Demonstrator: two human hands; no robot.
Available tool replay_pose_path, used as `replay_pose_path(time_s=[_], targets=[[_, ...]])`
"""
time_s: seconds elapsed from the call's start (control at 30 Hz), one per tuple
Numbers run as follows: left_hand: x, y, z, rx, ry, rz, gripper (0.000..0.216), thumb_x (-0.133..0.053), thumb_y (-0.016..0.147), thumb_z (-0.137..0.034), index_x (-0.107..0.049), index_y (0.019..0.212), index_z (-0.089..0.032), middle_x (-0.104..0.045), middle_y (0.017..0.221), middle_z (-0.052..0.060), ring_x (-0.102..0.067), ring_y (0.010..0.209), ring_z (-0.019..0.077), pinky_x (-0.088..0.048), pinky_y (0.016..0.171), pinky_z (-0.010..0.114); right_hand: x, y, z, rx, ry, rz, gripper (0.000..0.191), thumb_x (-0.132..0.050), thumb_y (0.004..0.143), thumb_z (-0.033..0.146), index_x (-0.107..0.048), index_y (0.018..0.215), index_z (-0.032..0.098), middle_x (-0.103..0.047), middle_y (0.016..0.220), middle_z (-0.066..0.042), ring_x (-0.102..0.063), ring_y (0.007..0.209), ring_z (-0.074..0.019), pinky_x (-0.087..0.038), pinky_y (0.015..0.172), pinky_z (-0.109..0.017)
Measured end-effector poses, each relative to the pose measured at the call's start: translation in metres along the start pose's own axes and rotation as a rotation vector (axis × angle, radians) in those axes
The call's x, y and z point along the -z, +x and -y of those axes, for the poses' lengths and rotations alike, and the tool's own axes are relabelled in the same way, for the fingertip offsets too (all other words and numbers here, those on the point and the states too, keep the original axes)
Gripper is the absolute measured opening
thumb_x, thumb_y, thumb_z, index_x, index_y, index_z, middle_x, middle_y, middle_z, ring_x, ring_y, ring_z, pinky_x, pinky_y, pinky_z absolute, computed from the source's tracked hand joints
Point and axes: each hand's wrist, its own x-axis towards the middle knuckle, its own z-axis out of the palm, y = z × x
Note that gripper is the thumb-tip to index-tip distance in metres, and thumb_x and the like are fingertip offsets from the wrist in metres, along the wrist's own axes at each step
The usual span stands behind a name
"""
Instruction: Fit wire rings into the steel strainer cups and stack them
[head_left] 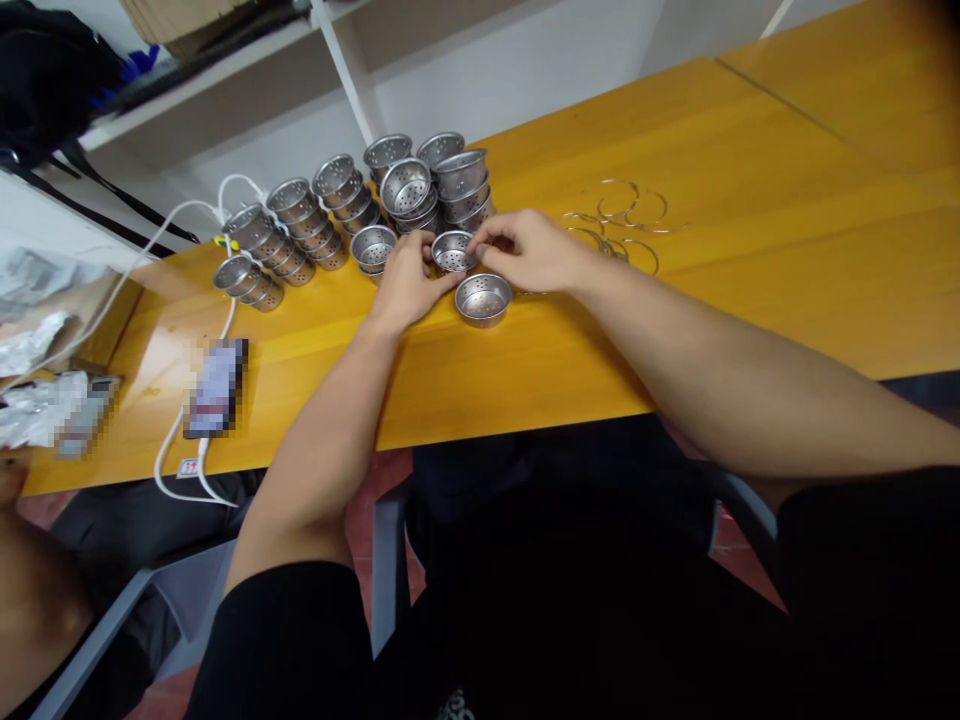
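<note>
Between my two hands is a small perforated metal strainer basket [454,250]. My left hand [407,284] is closed around its left side, with the thumb along the near edge. The fingers of my right hand [525,250] pinch at its right rim; whether a thin piece is also between them I cannot make out. Just in front, a second strainer basket [483,300] stands upright on the table. Another strainer basket [373,248] sits left of my left hand, on top of one beneath it.
Stacks of strainer baskets [463,180] stand behind my hands, and more stacks [296,215] reach leftward. Thin wire rings [630,215] lie on the wooden table [787,220] at right. A phone [217,388] with a white cable lies at left. Another person's arm [37,590] shows lower left.
</note>
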Motion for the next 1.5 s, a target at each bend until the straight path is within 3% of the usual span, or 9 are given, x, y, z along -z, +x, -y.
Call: replay_pose_path(time_s=[0.33, 0.8, 0.93, 1.03, 1.17, 1.23, 1.37, 1.43, 1.5], targets=[[-0.011, 0.005, 0.006, 0.085, -0.055, -0.067, 0.046, -0.105, 0.097, -0.011, -0.069, 0.121, -0.026, -0.08, 0.105, 0.003, -0.084, 0.103, 0.0267, -0.072, 0.111, 0.052, -0.006, 0.001, -0.007, 0.06, 0.04, 0.023, 0.033, -0.087, 0.117, 0.063, -0.087, 0.111, 0.03, -0.089, 0.113, -0.009, -0.082, 0.108, -0.0368, -0.073, 0.11, -0.059], [-0.014, 0.011, 0.015, 0.07, -0.11, -0.028, 0.025, -0.085, 0.104, -0.012, -0.066, 0.109, -0.028, -0.085, 0.103, 0.005, -0.083, 0.094, 0.0231, -0.076, 0.103, 0.047, -0.006, 0.0, 0.005, -0.015, 0.071, 0.027, 0.03, -0.095, 0.108, 0.06, -0.085, 0.116, 0.033, -0.092, 0.123, -0.009, -0.085, 0.119, -0.0393, -0.073, 0.118, -0.064], [-0.012, 0.011, 0.018, 0.039, -0.108, -0.038, 0.03, -0.09, 0.092, -0.012, -0.067, 0.104, -0.029, -0.08, 0.096, 0.002, -0.08, 0.092, 0.0228, -0.076, 0.108, 0.051, 0.008, -0.001, 0.011, -0.019, 0.022, -0.135, 0.036, -0.087, 0.117, 0.068, -0.082, 0.118, 0.033, -0.088, 0.125, -0.011, -0.078, 0.115, -0.038, -0.07, 0.113, -0.061], [-0.01, 0.009, 0.014, 0.042, -0.071, -0.048, 0.03, -0.088, 0.088, -0.01, -0.066, 0.097, -0.029, -0.076, 0.09, 0.002, -0.077, 0.088, 0.0229, -0.076, 0.108, 0.053, 0.028, 0.003, 0.018, 0.043, -0.02, -0.334, 0.017, -0.085, 0.121, 0.044, -0.08, 0.129, 0.03, -0.085, 0.143, -0.014, -0.075, 0.121, -0.0342, -0.066, 0.116, -0.055], [-0.01, 0.007, 0.008, 0.071, -0.052, -0.016, 0.031, -0.084, 0.091, -0.007, -0.063, 0.096, -0.029, -0.075, 0.089, 0.001, -0.078, 0.089, 0.0241, -0.074, 0.11, 0.055, 0.056, 0.028, 0.037, -0.047, -0.128, -0.409, 0.041, -0.08, 0.119, 0.003, -0.072, 0.158, 0.011, -0.079, 0.166, -0.023, -0.077, 0.14, -0.0266, -0.061, 0.125, -0.037], [-0.01, 0.006, 0.006, 0.087, -0.043, 0.005, 0.033, -0.084, 0.092, -0.004, -0.063, 0.098, -0.029, -0.076, 0.09, 0.001, -0.081, 0.091, 0.0257, -0.074, 0.11, 0.057, 0.067, 0.052, 0.048, -0.158, -0.174, -0.36, 0.05, -0.082, 0.124, 0.004, -0.066, 0.171, -0.003, -0.075, 0.174, -0.03, -0.075, 0.154, -0.0266, -0.058, 0.129, -0.033], [-0.009, 0.004, 0.004, 0.078, -0.027, 0.012, 0.034, -0.082, 0.092, -0.001, -0.063, 0.101, -0.028, -0.073, 0.089, 0.0, -0.082, 0.09, 0.0272, -0.075, 0.107, 0.061, 0.078, 0.109, 0.065, -0.307, -0.324, -0.134, 0.069, -0.087, 0.128, 0.028, -0.062, 0.184, -0.005, -0.072, 0.182, -0.029, -0.073, 0.165, -0.0383, -0.055, 0.136, -0.041], [-0.008, 0.003, 0.004, 0.061, -0.029, 0.0, 0.034, -0.082, 0.093, -0.001, -0.063, 0.1, -0.028, -0.071, 0.087, -0.001, -0.082, 0.088, 0.0257, -0.077, 0.105, 0.06, 0.078, 0.137, 0.07, -0.35, -0.363, -0.028, 0.07, -0.096, 0.12, 0.031, -0.069, 0.171, -0.008, -0.071, 0.181, -0.033, -0.072, 0.167, -0.0473, -0.053, 0.141, -0.049], [-0.006, 0.002, 0.003, 0.055, -0.026, -0.021, 0.033, -0.082, 0.095, -0.001, -0.063, 0.099, -0.028, -0.069, 0.085, -0.002, -0.082, 0.086, 0.0252, -0.077, 0.104, 0.06, 0.074, 0.164, 0.069, -0.375, -0.463, 0.074, 0.052, -0.103, 0.108, 0.036, -0.08, 0.124, -0.008, -0.073, 0.175, -0.039, -0.071, 0.168, -0.0566, -0.051, 0.143, -0.061]])
